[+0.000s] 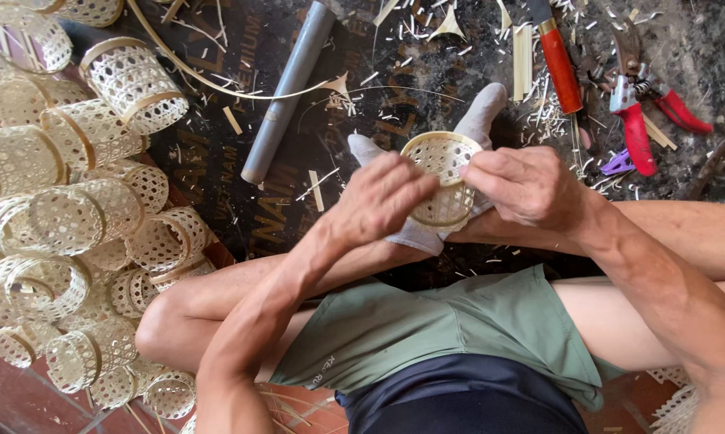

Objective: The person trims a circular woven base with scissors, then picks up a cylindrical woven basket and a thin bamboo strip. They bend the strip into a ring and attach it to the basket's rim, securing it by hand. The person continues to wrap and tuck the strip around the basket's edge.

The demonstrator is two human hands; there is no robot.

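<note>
— What do the person's hands hold in the head view?

— Both grasp one small woven bamboo basket (441,178), just right of the frame's centre. The left hand (382,197) clasps its left side, fingers curled over the weave; the right hand (527,186) pinches its right rim between thumb and fingers.

— And where does the basket sit?

— Above the person's grey-socked feet (481,116), in front of the bent knees and green shorts (451,321), with its open mouth tilted toward the camera.

— What lies around it?

— A heap of finished woven baskets (65,209) fills the left edge of the frame. A grey pipe (290,88) lies slantwise at upper centre on a dark mat (218,153) strewn with bamboo shavings (427,28). At upper right lie red-handled pruning shears (640,120) and, just left of them, a red-handled tool (559,64) whose blade is cut off by the frame.
</note>
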